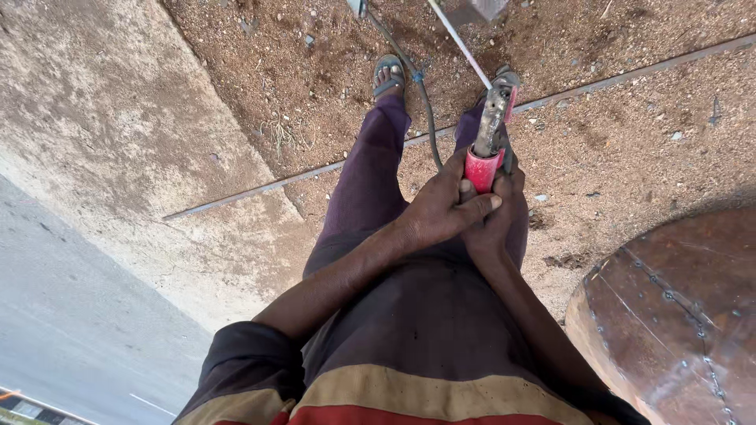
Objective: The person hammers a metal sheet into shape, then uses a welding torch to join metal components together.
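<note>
Both the left hand [441,208] and right hand [492,224] were closed around the red-handled metal electrode holder [488,142]. Its thin welding rod [461,43] pointed near the sandalled feet [389,76]; a slip risked burns.

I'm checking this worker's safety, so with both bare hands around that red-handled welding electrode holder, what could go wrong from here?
1. Both the left hand and right hand grip the red-handled welding electrode holder ungloved, so burns or shock seem possible.
2. The thin white rod points toward the open-sandalled left foot, leaving toes exposed to sparks.
3. The dark cable and long flat metal strip lie by the feet, a possible trip.
</note>
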